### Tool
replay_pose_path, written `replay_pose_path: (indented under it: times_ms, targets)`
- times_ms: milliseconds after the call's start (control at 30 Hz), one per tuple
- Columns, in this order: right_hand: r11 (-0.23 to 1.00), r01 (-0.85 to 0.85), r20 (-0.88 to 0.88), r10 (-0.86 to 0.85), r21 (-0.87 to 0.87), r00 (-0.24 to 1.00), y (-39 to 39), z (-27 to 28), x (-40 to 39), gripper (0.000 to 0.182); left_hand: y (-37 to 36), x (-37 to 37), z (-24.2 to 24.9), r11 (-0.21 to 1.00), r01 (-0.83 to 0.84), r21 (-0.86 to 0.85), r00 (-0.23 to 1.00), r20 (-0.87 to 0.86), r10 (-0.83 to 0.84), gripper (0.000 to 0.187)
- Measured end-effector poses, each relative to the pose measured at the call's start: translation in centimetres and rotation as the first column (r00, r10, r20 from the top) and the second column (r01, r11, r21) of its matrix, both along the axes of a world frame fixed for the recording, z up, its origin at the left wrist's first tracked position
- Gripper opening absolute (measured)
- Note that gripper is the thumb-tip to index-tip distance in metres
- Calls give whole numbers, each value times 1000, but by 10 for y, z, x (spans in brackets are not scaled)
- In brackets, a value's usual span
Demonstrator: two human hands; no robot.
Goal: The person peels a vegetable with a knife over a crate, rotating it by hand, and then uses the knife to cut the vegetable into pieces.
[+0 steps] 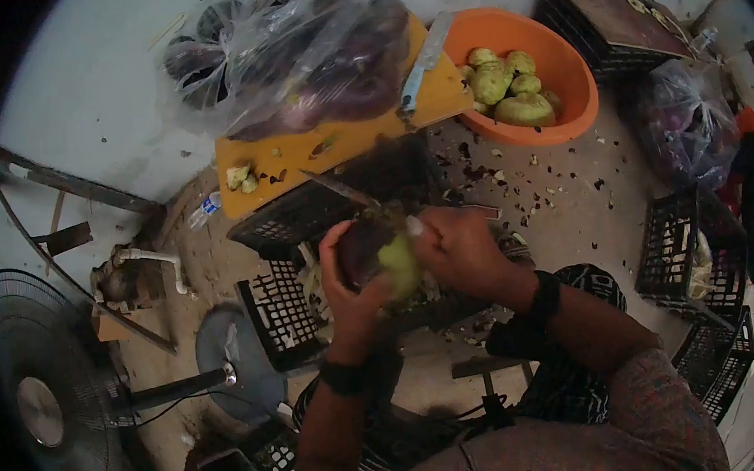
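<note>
A round purple eggplant point(363, 253) is in my left hand point(350, 283), whose fingers wrap around its side. Part of its skin is off, and pale green flesh shows on the right side. My right hand point(455, 244) is closed on a knife point(336, 188) at the top of the eggplant. The blade points up and to the left; the handle is hidden in my fist. Below the hands stands a black crate point(280, 313) with peelings in it.
An orange board point(274, 159) on a crate bears a plastic bag of eggplants point(324, 59) and a cleaver point(424, 67). Right of it, an orange basin point(566, 81) holds several peeled eggplants point(491, 82). A fan point(44, 408) stands left. Peel scraps litter the floor.
</note>
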State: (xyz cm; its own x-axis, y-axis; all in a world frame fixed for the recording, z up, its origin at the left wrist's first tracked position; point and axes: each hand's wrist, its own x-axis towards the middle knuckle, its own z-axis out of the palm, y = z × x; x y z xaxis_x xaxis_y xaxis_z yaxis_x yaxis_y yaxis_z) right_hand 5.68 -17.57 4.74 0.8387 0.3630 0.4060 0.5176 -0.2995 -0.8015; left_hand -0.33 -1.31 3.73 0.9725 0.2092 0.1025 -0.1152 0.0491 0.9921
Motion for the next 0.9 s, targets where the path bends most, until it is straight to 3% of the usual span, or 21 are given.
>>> replay_pose_path:
  times_ms: [100,167,233,267,300,400,467,667,800,900]
  targets:
    - [1000,16,-74,-18,-26,997,-1,4,-1,19,1,0,-5,996,16,-83,998,-63,-21,68]
    - [987,80,-474,-5,139,880,0,6,-1,23,-7,-2,3,991,38,-125,993,-106,-51,61]
    - [985,97,-543,-4,143,840,-1,-3,3,25,-9,-3,2,984,57,-168,986,-144,-81,59]
    - [983,114,-609,-3,144,793,-3,-8,4,28,-8,-3,-8,893,15,-450,980,-171,-103,57]
    - [983,114,-609,-3,144,793,-4,-10,4,28,-7,-2,-11,722,-38,-691,973,-191,-132,57]
    - [975,57,-588,83,215,805,-9,-11,3,29,-4,-1,-8,624,-35,-780,967,-185,-177,58]
    - [996,-33,-405,62,77,912,-12,-5,2,30,1,0,-15,637,-34,-770,969,-182,-167,56]
    - [998,-59,-147,57,-13,988,-9,16,-2,25,2,0,-23,665,19,-747,978,-126,-169,54]
    - [993,-102,-167,91,-57,982,-10,18,-1,21,3,0,-27,712,6,-702,990,-97,-105,52]
    - [994,-109,-71,109,0,992,-10,13,0,16,5,0,-18,711,26,-702,978,-128,-162,51]
